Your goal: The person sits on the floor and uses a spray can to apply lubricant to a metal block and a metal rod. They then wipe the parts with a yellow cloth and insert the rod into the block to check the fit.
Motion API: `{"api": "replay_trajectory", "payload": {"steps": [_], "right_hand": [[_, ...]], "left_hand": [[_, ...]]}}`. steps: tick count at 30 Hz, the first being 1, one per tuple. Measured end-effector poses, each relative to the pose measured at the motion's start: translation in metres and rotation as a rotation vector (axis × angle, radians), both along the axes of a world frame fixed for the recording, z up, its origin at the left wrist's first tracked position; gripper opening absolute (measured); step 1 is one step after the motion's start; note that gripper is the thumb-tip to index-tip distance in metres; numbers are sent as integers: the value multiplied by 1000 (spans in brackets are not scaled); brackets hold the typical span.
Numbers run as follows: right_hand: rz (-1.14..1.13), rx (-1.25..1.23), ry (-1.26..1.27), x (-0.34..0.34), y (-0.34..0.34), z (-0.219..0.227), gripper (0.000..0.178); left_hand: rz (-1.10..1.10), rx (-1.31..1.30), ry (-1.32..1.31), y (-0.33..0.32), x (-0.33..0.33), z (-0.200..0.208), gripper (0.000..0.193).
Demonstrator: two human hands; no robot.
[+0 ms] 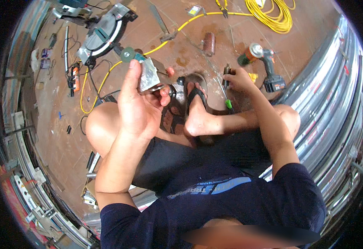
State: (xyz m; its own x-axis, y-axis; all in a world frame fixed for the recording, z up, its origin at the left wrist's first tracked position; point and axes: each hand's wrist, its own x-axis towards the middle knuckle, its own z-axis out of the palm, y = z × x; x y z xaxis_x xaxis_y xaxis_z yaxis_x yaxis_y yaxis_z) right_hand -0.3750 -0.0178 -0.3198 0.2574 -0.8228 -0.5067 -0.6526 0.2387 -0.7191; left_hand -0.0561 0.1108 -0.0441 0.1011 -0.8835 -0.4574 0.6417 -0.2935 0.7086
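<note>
My left hand [140,108] is raised, palm up, its fingers wrapped round a pale, silvery metal piece [149,75] with a flat, scuffed face. The lower part of that piece is hidden by the fingers. Over on the right, my right hand [240,81] pinches a short, dark, rod-shaped tool [226,74] upright near the floor. What kind of tool it is cannot be made out. Just beyond the left fingertips lies an angle grinder with a green disc [128,54]. A green-handled screwdriver [229,103] lies below my right hand.
A cordless drill [268,68] and a spray can [255,51] stand right of my right hand. A mitre saw [102,35] sits far left. Yellow cable [198,16] crosses the floor to a coil [275,16]. Wrapped metal profiles [326,112] line the right side. My sandalled foot [196,93] lies between both hands.
</note>
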Motion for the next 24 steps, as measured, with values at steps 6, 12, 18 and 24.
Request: {"api": "replay_trajectory", "payload": {"steps": [6,12,18,24], "right_hand": [[-375,231,-1085,39,-7,68,25],[-425,242,-1146,78,-12,106,25],[-93,73,-1066,75,12,146,43],[212,206,-1129,68,36,185,51]], "left_hand": [[13,61,-34,-5,-4,-15,40],[8,86,-69,-18,-10,-29,47],[55,101,-76,-32,-16,-34,56],[60,226,-104,-42,-22,-38,72]]}}
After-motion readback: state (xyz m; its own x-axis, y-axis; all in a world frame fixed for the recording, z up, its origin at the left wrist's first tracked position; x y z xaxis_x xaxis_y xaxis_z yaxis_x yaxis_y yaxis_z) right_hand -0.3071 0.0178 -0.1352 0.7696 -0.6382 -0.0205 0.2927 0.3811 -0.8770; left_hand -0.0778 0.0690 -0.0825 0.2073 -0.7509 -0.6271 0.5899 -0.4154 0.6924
